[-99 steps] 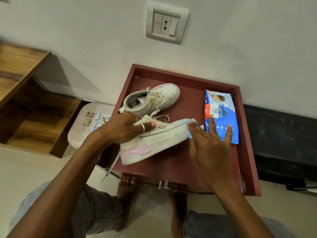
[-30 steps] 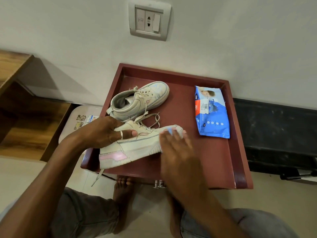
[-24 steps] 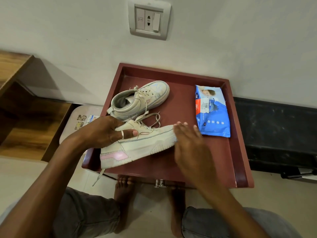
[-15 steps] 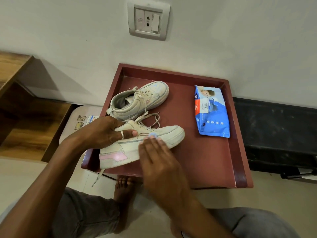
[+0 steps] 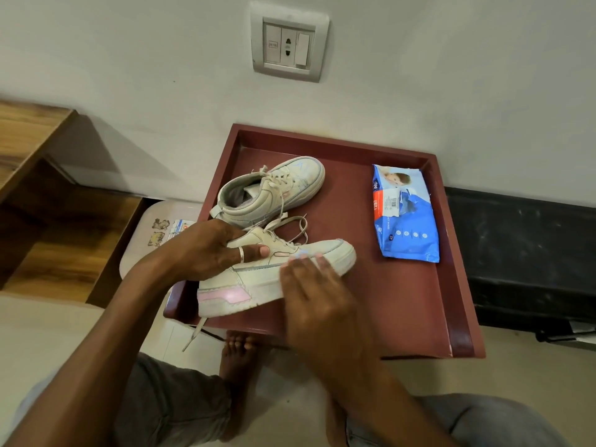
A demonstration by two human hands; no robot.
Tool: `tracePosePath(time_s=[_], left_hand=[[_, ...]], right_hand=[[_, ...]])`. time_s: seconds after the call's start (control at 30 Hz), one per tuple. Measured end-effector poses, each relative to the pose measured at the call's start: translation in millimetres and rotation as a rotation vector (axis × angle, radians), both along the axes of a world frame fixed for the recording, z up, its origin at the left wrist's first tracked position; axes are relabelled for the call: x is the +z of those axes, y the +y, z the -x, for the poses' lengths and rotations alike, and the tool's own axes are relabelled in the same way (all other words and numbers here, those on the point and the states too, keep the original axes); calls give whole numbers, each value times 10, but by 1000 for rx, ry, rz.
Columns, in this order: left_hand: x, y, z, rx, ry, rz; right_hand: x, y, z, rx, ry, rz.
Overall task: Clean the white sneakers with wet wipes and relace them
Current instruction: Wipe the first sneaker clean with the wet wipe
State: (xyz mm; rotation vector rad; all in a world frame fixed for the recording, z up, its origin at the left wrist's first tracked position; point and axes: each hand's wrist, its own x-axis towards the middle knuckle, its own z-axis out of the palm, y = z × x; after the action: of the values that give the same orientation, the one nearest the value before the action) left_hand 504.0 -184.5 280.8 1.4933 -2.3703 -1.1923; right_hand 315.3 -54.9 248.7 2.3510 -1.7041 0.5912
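Note:
Two white sneakers lie on a dark red tray [image 5: 403, 301]. The near sneaker [image 5: 258, 285] has a pink heel patch and loose laces, one hanging over the tray's front edge. My left hand [image 5: 206, 250] grips it over the collar and tongue, thumb on its side. My right hand [image 5: 316, 291] presses a pale blue wet wipe [image 5: 303, 252] flat against the sneaker's side near the toe; only a corner of the wipe shows past my fingertips. The far sneaker [image 5: 283, 185] lies behind, laced, toe pointing right. A blue wet wipes pack [image 5: 406, 217] rests at the tray's right.
The tray stands against a white wall with a socket plate [image 5: 288, 46]. A wooden shelf unit [image 5: 48, 204] is at the left, a white stool top [image 5: 154, 233] beside the tray, a black surface [image 5: 522, 253] at the right. My bare foot [image 5: 237, 353] is below the tray.
My right hand has rubbed the wipe back and forth along the near sneaker's side, from toe to mid-shoe and now back toward the toe. My left hand keeps its grip.

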Motion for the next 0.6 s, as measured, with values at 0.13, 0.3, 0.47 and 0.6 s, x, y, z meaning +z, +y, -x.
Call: tracePosePath(time_s=[0.13, 0.3, 0.47, 0.6], left_hand=[[-52, -17, -30, 23, -2, 18], [-98, -29, -36, 37, 1, 66], [-106, -45, -49, 33, 4, 36], [-64, -27, -24, 44, -24, 36]], right_hand=[[-53, -115, 146, 19, 14, 11], [-11, -471, 617, -278, -153, -144], [-26, -58, 36, -37, -6, 2], [-35, -55, 113, 32, 63, -14]])
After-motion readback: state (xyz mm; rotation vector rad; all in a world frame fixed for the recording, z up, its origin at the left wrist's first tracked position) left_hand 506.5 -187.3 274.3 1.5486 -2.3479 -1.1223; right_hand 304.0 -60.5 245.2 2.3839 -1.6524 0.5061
